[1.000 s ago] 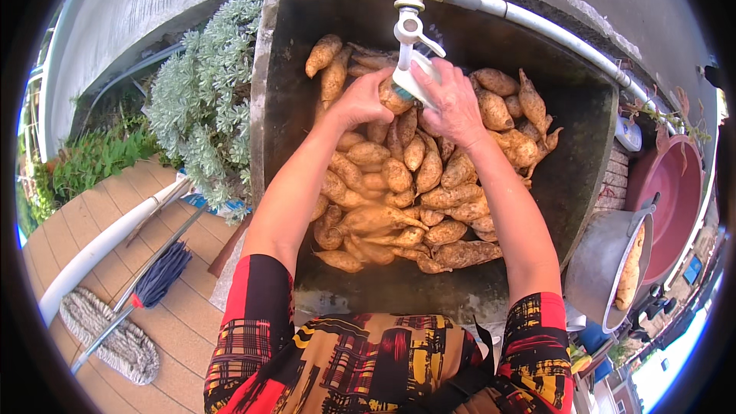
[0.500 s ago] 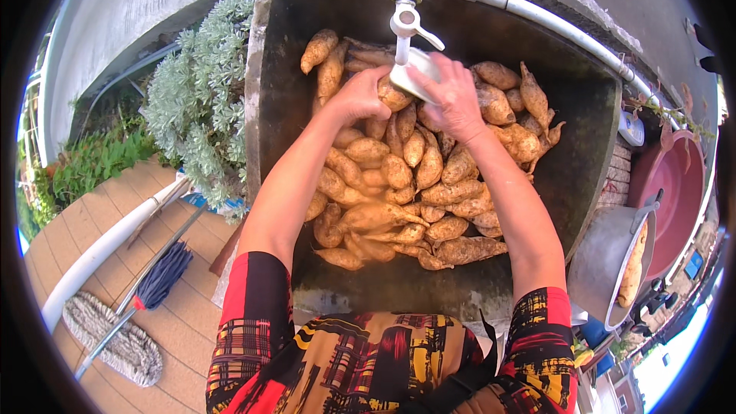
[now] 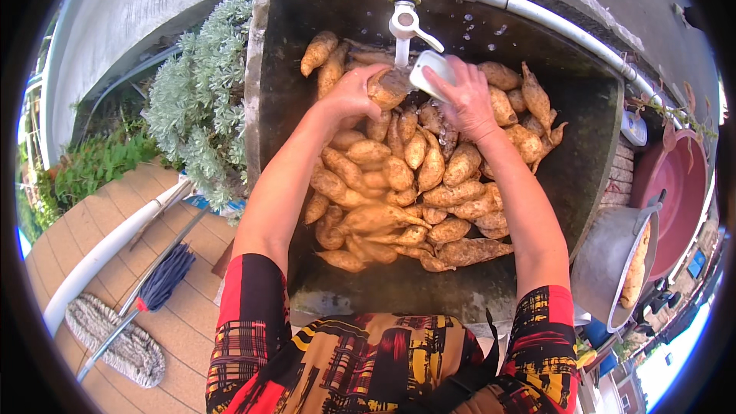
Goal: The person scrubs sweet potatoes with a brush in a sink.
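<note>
My left hand (image 3: 355,94) is closed round a brown, soil-stained sweet potato (image 3: 389,88) just below the white tap (image 3: 405,24). To its right, my right hand (image 3: 464,101) grips a white scrubbing brush (image 3: 431,75) by its smooth back; any bristles face away from view. A small gap separates brush and sweet potato. Water runs from the spout, and drops fly up behind the brush. Beneath both hands lies a heap of sweet potatoes (image 3: 399,176), some of them in murky water, inside a dark stone sink (image 3: 579,138).
A white pipe (image 3: 552,29) crosses the sink's far right side. Right of the sink stand a metal pot (image 3: 609,261) holding a sweet potato and a reddish basin (image 3: 675,192). On the left are a silvery bush (image 3: 201,100) and mops (image 3: 115,341) on brown tiles.
The brush has come off the sweet potato and shifted right with my right hand, tilting up. My left hand still holds the sweet potato, its end now showing. Water drops now scatter behind the tap.
</note>
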### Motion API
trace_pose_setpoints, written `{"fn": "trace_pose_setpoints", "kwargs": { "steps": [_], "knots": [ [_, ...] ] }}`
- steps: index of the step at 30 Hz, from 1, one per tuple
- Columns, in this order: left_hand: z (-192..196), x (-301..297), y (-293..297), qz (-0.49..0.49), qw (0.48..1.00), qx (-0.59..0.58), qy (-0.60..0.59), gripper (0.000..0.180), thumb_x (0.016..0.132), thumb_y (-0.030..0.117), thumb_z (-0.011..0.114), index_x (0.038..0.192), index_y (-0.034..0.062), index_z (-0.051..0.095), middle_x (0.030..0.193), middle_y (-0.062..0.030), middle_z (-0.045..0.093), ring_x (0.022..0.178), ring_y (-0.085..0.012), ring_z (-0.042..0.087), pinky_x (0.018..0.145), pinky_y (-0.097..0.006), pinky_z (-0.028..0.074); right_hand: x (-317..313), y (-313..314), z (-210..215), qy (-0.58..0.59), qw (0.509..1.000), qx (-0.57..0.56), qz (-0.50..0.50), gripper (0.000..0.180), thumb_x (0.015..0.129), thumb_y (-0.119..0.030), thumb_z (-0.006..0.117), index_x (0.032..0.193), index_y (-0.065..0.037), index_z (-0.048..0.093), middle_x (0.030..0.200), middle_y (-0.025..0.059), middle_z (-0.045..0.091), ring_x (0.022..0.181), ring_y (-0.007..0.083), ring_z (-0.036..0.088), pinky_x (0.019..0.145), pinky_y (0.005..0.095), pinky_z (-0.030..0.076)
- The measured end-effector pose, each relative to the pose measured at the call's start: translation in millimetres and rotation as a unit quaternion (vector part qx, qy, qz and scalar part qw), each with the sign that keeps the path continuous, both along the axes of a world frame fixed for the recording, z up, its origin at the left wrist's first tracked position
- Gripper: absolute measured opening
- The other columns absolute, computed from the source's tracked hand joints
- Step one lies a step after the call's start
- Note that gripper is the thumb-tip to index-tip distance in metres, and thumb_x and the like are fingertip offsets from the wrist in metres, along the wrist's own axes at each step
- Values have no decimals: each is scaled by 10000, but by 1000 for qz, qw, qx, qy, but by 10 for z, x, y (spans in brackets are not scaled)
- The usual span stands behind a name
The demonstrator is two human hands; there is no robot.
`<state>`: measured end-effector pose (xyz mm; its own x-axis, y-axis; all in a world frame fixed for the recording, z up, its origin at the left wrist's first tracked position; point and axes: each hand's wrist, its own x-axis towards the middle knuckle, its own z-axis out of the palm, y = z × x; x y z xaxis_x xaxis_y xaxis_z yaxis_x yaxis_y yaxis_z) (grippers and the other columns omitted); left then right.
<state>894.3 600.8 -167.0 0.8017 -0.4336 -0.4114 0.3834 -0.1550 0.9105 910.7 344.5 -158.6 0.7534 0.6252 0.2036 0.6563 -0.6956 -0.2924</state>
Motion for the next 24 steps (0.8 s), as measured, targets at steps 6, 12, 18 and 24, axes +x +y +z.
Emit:
{"fn": "trace_pose_setpoints", "kwargs": {
  "steps": [6, 12, 18, 24],
  "knots": [
    [25, 44, -82, 27, 997, 67, -27, 818, 497, 9, 679, 1303, 47, 538, 1046, -81, 664, 978, -152, 601, 876, -261, 472, -156, 290, 133, 38, 993, 93, -57, 770, 567, -61, 715, 1289, -287, 572, 1262, 161, 490, 997, 331, 508, 818, 419, 418],
    [-71, -29, -38, 19, 994, 91, -58, 832, 495, 43, 726, 1307, 78, 548, 1099, -100, 668, 1010, -191, 622, 909, -293, 473, -2, 62, 46, 17, 999, 21, -24, 784, 572, -36, 745, 1294, -289, 571, 1276, 168, 489, 1006, 332, 512, 823, 418, 419],
    [-45, -53, -154, 31, 978, 192, -77, 781, 523, 96, 729, 1285, 87, 557, 1094, -145, 672, 1047, -276, 639, 919, -344, 486, -288, 484, 141, 70, 989, 121, -52, 749, 577, -69, 710, 1281, -291, 581, 1238, 147, 501, 992, 322, 510, 805, 424, 422],
    [-50, -97, -141, 45, 963, 230, -137, 802, 515, 136, 742, 1292, 101, 547, 1161, -164, 651, 1103, -322, 611, 945, -375, 481, -165, 117, -54, 28, 998, 19, -51, 735, 579, -72, 704, 1270, -295, 589, 1234, 145, 503, 974, 318, 516, 789, 426, 432]
  ]
}}
